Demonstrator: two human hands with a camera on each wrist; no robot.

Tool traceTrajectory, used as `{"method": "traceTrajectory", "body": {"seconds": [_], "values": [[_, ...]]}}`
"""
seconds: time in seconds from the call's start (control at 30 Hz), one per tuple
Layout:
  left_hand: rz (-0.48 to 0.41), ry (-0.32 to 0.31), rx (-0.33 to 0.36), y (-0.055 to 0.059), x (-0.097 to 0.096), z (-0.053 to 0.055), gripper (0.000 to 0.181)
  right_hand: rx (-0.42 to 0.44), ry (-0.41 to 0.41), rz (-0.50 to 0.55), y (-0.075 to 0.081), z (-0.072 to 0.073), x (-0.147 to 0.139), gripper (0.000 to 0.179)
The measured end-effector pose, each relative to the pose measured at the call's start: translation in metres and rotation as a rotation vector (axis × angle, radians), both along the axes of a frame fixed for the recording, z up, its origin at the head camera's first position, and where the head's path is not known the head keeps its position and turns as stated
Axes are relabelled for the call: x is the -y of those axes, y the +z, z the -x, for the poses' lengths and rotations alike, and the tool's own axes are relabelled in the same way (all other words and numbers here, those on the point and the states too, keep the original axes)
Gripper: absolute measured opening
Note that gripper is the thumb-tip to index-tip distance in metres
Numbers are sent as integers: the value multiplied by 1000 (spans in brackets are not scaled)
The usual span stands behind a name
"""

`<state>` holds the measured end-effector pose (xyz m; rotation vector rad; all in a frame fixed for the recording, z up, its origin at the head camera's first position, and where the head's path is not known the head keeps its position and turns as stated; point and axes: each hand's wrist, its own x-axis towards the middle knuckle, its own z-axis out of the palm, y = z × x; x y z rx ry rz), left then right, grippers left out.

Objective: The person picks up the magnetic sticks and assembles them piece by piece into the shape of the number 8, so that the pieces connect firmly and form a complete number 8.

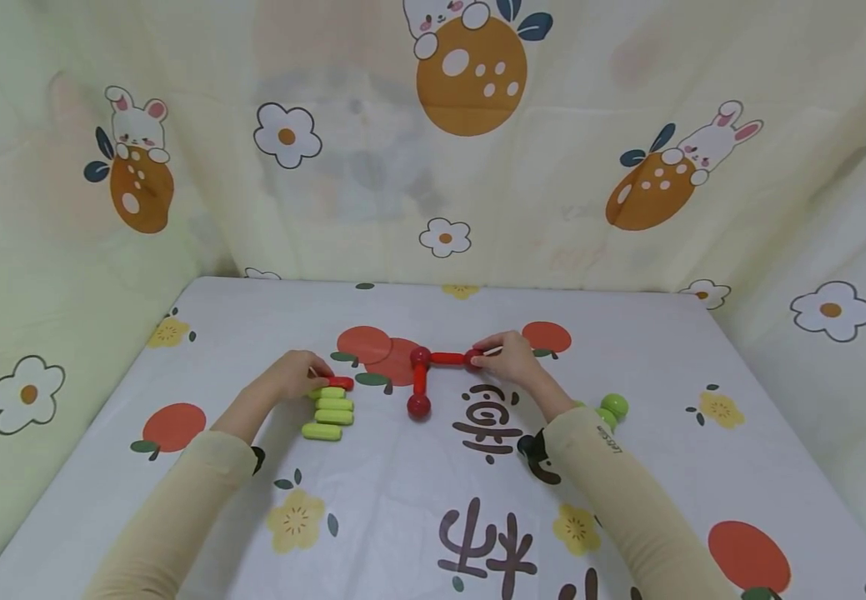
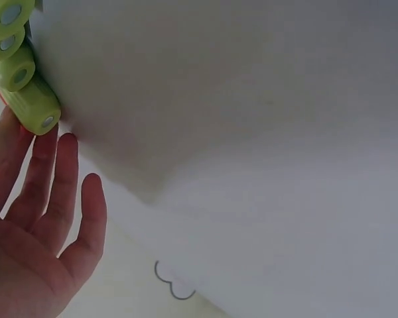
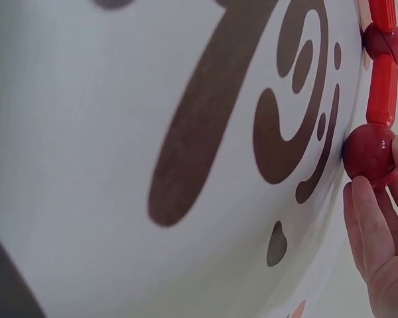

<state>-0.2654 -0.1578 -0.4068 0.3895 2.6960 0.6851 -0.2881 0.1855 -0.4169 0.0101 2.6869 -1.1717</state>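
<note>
On the table, two red rods and three red balls form a corner shape. One rod (image 1: 448,358) runs sideways from the corner ball (image 1: 421,357), and another (image 1: 420,382) runs toward the near ball (image 1: 419,407). My right hand (image 1: 509,358) pinches the red ball (image 3: 369,152) at the right end between thumb and fingers. To the left, my left hand (image 1: 293,375) holds the end of a loose red rod (image 1: 341,382). Several light green rods (image 1: 334,404) lie in a row just below that rod; in the left wrist view, green rods (image 2: 34,106) with metallic end discs partly hide it.
Green balls (image 1: 615,406) sit by the right forearm, partly covered by the sleeve. The white tablecloth (image 1: 387,517) carries printed fruit, flowers and brown characters. A patterned curtain (image 1: 357,200) hangs behind and at both sides of the table.
</note>
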Motion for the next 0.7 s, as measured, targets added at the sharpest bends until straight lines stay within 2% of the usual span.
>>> {"method": "traceTrajectory", "body": {"seconds": [0.17,0.4,0.6,0.7], "values": [[5,-6,-30,-2,1,1,20,2,-5,6,0,0,1,31],[-42,-28,-81,0,-3,1,20,6,-15,3,0,-1,2,32],[-74,-9,-104,2,-9,1,20,12,-17,0,1,-1,2,33],[-90,-30,-136,3,-13,0,20,13,-19,5,1,-1,2,32]]}}
